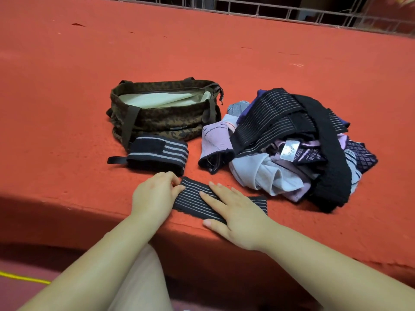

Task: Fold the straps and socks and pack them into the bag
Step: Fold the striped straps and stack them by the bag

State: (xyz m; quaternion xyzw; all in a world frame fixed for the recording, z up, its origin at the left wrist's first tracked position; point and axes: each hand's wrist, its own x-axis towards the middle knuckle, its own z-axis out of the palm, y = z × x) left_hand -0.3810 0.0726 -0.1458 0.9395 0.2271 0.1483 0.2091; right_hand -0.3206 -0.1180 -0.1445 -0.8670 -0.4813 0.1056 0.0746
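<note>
We press our right hand [233,215] flat, fingers spread, on a black striped strap [193,198] at the red surface's [67,108] near edge, while our left hand [155,194] pinches its left end. The open bag [161,113] sits beyond.

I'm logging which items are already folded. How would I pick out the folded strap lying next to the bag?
Start at the open camouflage bag on the red surface. Directly in front of it, on the side nearer the person, lies the folded strap, just beyond the left hand. Unlike the thin-striped strap under the hands, it is a thick bundle with broad grey stripes and a black loop tab sticking out left.
</note>
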